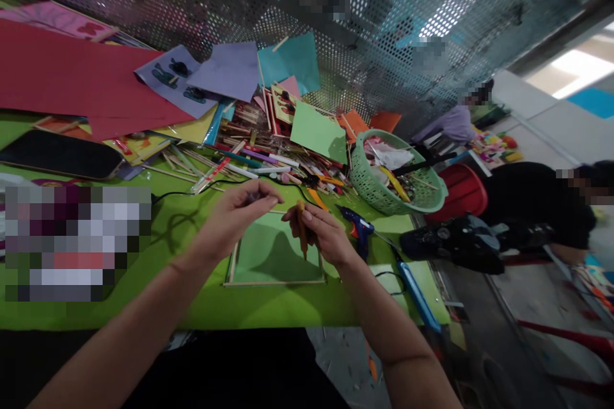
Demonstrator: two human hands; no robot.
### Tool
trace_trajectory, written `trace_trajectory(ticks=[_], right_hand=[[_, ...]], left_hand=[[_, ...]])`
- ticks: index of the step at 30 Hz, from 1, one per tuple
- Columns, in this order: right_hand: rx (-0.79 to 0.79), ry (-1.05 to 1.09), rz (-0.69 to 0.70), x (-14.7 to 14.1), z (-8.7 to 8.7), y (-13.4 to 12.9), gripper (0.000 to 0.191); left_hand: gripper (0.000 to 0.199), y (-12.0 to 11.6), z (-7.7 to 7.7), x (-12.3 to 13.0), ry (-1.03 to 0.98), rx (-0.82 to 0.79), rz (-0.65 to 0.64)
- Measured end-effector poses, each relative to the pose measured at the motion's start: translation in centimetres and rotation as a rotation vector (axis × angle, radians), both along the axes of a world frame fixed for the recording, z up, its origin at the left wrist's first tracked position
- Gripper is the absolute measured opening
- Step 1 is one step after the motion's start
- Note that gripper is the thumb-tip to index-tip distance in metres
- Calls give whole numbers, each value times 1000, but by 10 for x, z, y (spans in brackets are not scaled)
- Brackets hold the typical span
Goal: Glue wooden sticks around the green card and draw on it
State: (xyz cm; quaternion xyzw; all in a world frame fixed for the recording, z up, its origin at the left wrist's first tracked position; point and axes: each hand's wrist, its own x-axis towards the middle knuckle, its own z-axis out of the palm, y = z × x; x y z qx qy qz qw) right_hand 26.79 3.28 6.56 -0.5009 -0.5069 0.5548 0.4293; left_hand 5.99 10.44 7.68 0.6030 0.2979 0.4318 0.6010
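My right hand (pixel 321 233) pinches an orange pen (pixel 302 230) with a tapered end, held upright with its tip downward above a green sheet (pixel 259 255). Thin wooden sticks edge this sheet like a frame, and it lies flat in front of me. My left hand (pixel 247 204) hovers over the sheet's far left corner, its fingers curled and thumb and fingertips close together. Whether anything small is between them is hidden. A blue glue gun (pixel 361 230) lies just right of my right hand. Beyond it is a blue-handled cutter (pixel 418 294).
A green basket (pixel 400 188) of tools stands back right, beside a red bin (pixel 460 192). Markers and sticks (pixel 268 156) are heaped at the back near coloured paper (pixel 319 131). A dark phone-like slab (pixel 60 154) lies left. Other people (pixel 537 204) are at right.
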Motion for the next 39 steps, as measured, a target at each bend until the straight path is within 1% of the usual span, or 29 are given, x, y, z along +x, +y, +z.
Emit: trace_trajectory(ticks=[1, 2, 3, 4, 5, 6, 7, 8, 9, 10, 11, 13, 15, 17, 19, 22, 24, 26, 30, 32, 36, 39], right_hand=[[-4, 15, -4, 1, 0, 0, 44], [-6, 25, -9, 2, -1, 0, 43], [-4, 31, -11, 2, -1, 0, 43], [1, 34, -8, 3, -2, 0, 43], [8, 38, -1, 4, -2, 0, 42], [14, 45, 6, 4, -2, 0, 41], [17, 53, 10, 4, -3, 0, 40], [16, 61, 11, 4, -3, 0, 39], [12, 68, 9, 3, -3, 0, 39], [5, 73, 6, 2, -4, -1, 38], [-2, 77, 5, 1, -4, -1, 39], [-12, 80, 10, 0, -4, -1, 40], [-13, 75, 17, -1, -5, -2, 41], [-13, 69, 15, 0, -6, -2, 42], [-24, 85, 3, 1, -7, -2, 42], [-45, 156, -19, 1, -9, -2, 39], [-59, 193, -17, 1, -10, -1, 39], [-80, 204, -5, 0, -10, -1, 40], [-136, 220, 17, -2, -10, -1, 43], [-163, 221, 28, -3, -12, -1, 44], [-194, 192, 32, -3, -13, -1, 46], [-206, 177, 45, -3, -13, -1, 46]], left_hand=[[12, -5, 5, -12, -25, 1, -57], [17, -12, 9, -26, 12, 10, -197], [22, -19, 12, -40, 68, 35, -380], [26, -25, 14, -52, 119, 84, -616], [29, -30, 14, -63, 177, 133, -788], [33, -34, 13, -70, 213, 179, -834], [37, -36, 11, -75, 256, 200, -790], [39, -36, 8, -76, 292, 192, -678], [38, -34, 5, -74, 327, 167, -536], [33, -30, 2, -69, 361, 129, -407], [27, -24, 0, -63, 385, 107, -308], [28, -11, -1, -45, 412, 127, -174], [31, 2, 2, -26, 406, 175, -102], [33, 12, 5, -8, 435, 204, -120], [34, 19, 7, 6, 419, 216, -183], [32, 24, 3, 19, 293, 189, -343], [30, 26, -3, 24, 195, 158, -405], [28, 27, -9, 25, 136, 130, -406], [27, 29, -17, 22, 115, 103, -415], [28, 29, -19, 19, 136, 105, -414], [30, 28, -22, 15, 238, 124, -372], [32, 28, -23, 13, 271, 144, -379]])
